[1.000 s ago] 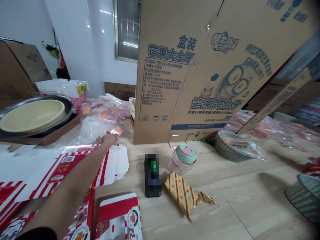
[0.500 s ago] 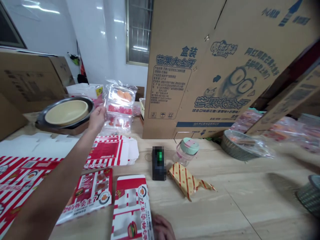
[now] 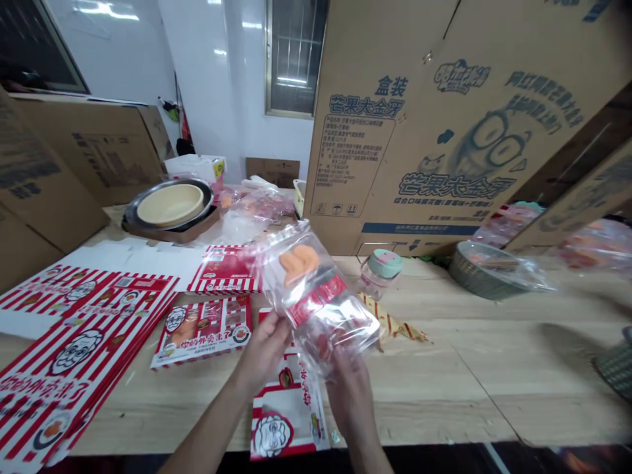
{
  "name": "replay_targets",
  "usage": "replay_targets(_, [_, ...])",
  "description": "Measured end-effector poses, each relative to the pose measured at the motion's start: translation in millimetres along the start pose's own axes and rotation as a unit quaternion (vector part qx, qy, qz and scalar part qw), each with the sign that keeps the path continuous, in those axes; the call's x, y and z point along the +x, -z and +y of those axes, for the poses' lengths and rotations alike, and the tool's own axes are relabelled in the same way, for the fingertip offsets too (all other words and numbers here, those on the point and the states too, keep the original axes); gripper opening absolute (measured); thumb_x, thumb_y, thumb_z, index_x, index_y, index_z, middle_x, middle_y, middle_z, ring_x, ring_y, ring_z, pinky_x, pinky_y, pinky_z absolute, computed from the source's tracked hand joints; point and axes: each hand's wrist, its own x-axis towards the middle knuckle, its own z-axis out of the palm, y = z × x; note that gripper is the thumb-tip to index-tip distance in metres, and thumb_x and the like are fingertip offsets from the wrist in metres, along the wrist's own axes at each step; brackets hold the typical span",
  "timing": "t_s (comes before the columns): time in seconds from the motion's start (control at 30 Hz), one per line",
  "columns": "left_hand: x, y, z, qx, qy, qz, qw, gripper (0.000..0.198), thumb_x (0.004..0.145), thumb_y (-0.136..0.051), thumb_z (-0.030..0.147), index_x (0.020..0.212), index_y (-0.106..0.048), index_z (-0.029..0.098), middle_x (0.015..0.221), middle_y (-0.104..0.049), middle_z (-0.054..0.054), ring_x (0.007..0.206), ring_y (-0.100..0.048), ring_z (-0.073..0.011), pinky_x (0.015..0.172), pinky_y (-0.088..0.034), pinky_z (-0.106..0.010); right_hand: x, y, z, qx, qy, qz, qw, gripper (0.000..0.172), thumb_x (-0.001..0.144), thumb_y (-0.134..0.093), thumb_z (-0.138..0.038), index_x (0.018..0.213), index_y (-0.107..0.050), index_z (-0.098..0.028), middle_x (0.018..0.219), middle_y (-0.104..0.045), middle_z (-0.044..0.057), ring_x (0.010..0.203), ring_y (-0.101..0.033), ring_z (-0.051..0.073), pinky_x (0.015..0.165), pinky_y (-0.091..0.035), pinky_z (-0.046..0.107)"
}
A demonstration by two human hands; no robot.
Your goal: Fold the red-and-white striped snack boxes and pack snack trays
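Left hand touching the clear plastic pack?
Touching. Head view: the left hand pinches the clear plastic pack at its near-left edge.

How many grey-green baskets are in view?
2. One basket stands near the big carton; the other basket is at the picture's right edge, partly cut off. More may be hidden behind the carton.

Pale, glossy walls (image 3: 133,62) rise behind a light wood-grain desk (image 3: 419,388).
A barred, metal-framed window (image 3: 296,56) with dark panes is set in the far wall; a dark framed panel (image 3: 44,49) stands far left. Bright light streaks (image 3: 101,9) gleam high up, and a thin seam (image 3: 486,393) crosses the desk's right side.
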Motion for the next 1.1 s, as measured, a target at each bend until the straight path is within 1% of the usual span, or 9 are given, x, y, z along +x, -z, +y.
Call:
replay_targets(0.17, [5.1,33.7,10.5,-0.033,0.003,0.006,0.999,0.055,0.069,-0.059,0.056,0.113,-0.05,0.023,0.115,-0.061,-0.007,0.105,-0.056,-0.0232,0.087,-0.045,-0.038,-2.8,41.3,-31.9,0.007,0.013,0.033,0.999,0.049,0.064,-0.075,-0.034,0.109,-0.056,-0.024,0.098,-0.069,0.008,0.087,-0.065,0.026,0.078,-0.053,0.04])
replay_targets(0.3, [14.3,51.7,35.1,0.14,-0.02,-0.015,0.99,0.071,0.064,-0.067,0.052,0.125,-0.042,0.025,0.116,-0.061,-0.008,0.1,-0.058,-0.0241,0.079,-0.048,-0.032,-1.7,69.6,-53.8,-0.093,-0.013,-0.033,0.995,0.057,0.069,-0.072,-0.032,0.121,-0.049,-0.023,0.092,-0.069,0.01,0.076,-0.067,0.024,0.067,-0.055,0.036])
replay_targets(0.47, [15.0,24.2,12.6,0.165,-0.056,0.081,0.981,0.06,0.069,-0.065,0.046,0.119,-0.045,0.021,0.103,-0.064,-0.005,0.089,-0.062,-0.0196,0.074,-0.049,-0.028,3.2,48.9,-48.2,0.04,0.04,0.043,0.997,0.06,0.07,-0.058,-0.063,0.117,-0.054,-0.026,0.119,-0.059,0.009,0.095,-0.062,0.024,0.077,-0.054,0.038])
replay_targets(0.57, [18.4,15.6,-10.4,0.179,-0.071,0.095,0.977,0.052,0.077,-0.055,0.049,0.119,-0.045,0.02,0.11,-0.063,-0.008,0.097,-0.06,-0.0213,0.082,-0.047,-0.032,2.5,29.6,-28.6,0.09,0.019,0.016,0.996,0.062,0.067,-0.065,-0.056,0.121,-0.049,-0.031,0.122,-0.057,0.006,0.109,-0.055,0.025,0.09,-0.047,0.044])
replay_targets(0.63, [25.7,21.2,-19.9,0.318,-0.05,0.061,0.945,0.046,0.087,-0.035,0.048,0.117,-0.049,0.016,0.113,-0.062,-0.011,0.104,-0.057,-0.0223,0.089,-0.044,-0.034,2.2,27.2,-16.3,0.071,-0.018,0.033,0.997,0.064,0.065,-0.073,-0.038,0.123,-0.046,-0.031,0.114,-0.062,0.005,0.106,-0.057,0.024,0.091,-0.046,0.044])
replay_targets(0.7, [35.7,32.8,-25.1,0.484,-0.03,0.036,0.874,0.048,0.091,-0.022,0.04,0.114,-0.054,0.013,0.118,-0.059,-0.013,0.113,-0.052,-0.022,0.097,-0.037,-0.033,3.8,35.3,-8.8,0.026,-0.003,0.085,0.996,0.061,0.067,-0.073,-0.031,0.122,-0.048,-0.027,0.107,-0.065,0.005,0.103,-0.059,0.023,0.092,-0.046,0.042])
replay_targets(0.8, [49.1,50.3,-30.9,0.612,0.001,0.018,0.79,0.038,0.083,-0.042,0.029,0.111,-0.056,0.009,0.124,-0.054,-0.018,0.123,-0.041,-0.027,0.104,-0.025,-0.036,8.5,59.2,-4.5,-0.06,0.067,0.147,0.985,0.05,0.068,-0.071,-0.032,0.114,-0.054,-0.021,0.105,-0.065,0.006,0.102,-0.058,0.023,0.094,-0.044,0.042])
replay_targets(0.97, [59.6,62.5,-38.3,0.688,0.052,0.008,0.723,0.06,0.067,-0.061,0.025,0.122,-0.047,0.005,0.131,-0.042,-0.026,0.126,-0.03,-0.0403,0.101,-0.022,-0.048,4.4,89.2,7.5,-0.12,0.033,0.146,0.981,0.044,0.069,-0.071,-0.034,0.106,-0.057,-0.015,0.103,-0.065,0.009,0.1,-0.059,0.025,0.094,-0.043,0.044])
replay_targets(1.1, [55.6,61.9,-30.0,0.711,0.064,-0.028,0.7,0.056,0.068,-0.061,0.032,0.118,-0.049,0.009,0.123,-0.049,-0.023,0.12,-0.038,-0.0375,0.096,-0.031,-0.043,-5.5,92.4,11.5,-0.12,0.026,0.169,0.978,0.046,0.067,-0.072,-0.033,0.106,-0.058,-0.014,0.102,-0.066,0.009,0.099,-0.059,0.025,0.091,-0.046,0.042])
